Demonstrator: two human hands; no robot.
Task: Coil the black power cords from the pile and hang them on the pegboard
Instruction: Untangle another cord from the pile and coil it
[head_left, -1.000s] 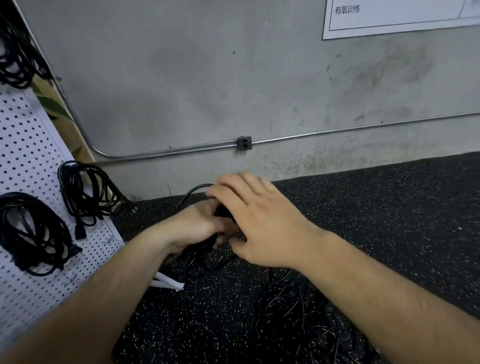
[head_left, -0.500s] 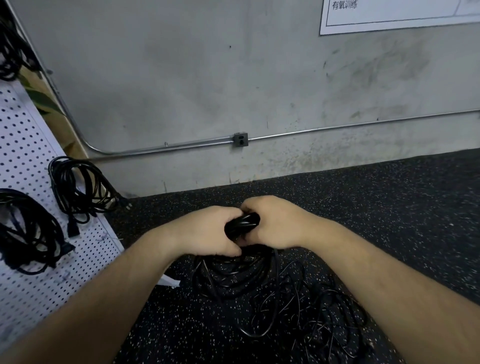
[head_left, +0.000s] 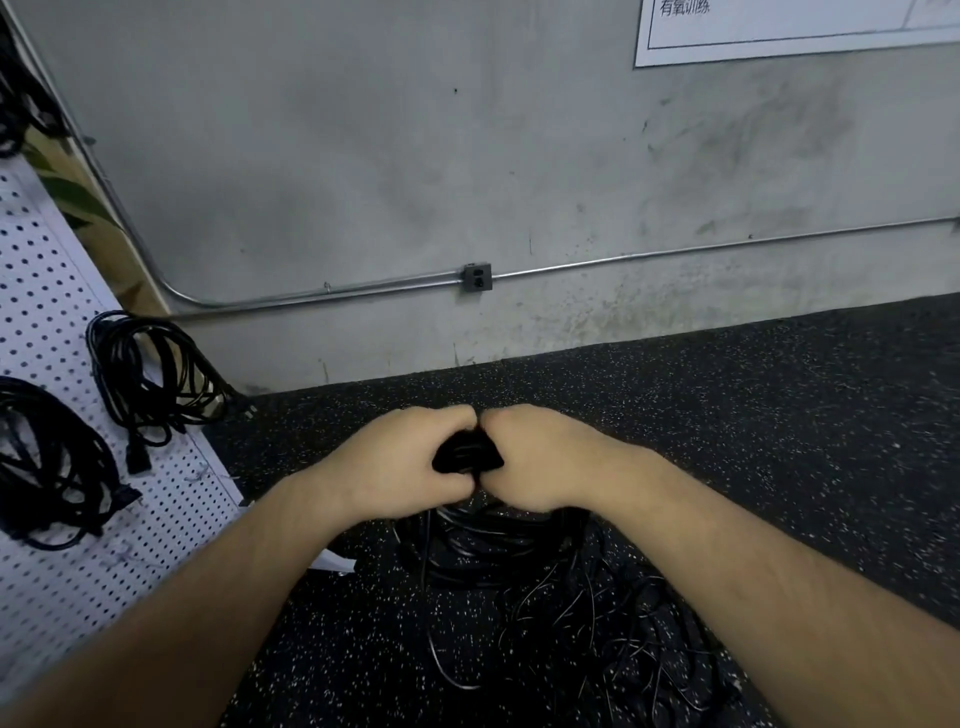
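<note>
My left hand (head_left: 400, 462) and my right hand (head_left: 540, 457) are side by side, knuckles touching, both gripping the top of a coiled black power cord (head_left: 467, 457). The coil's loops (head_left: 493, 545) hang below my fists. Under them a tangled pile of black cords (head_left: 597, 623) lies on the floor. The white pegboard (head_left: 62, 519) leans at the left, with two coiled cords (head_left: 150, 374) (head_left: 47, 467) hanging on it.
Speckled black rubber floor (head_left: 753, 415) runs to a grey concrete wall with a metal conduit and outlet box (head_left: 478, 276). A white poster (head_left: 800, 26) is at the top right. More black cords (head_left: 15, 104) hang at the top left corner.
My right hand went from lying spread over the left hand to gripping the coil beside it. Both fists have drawn together and the coil has lifted a little.
</note>
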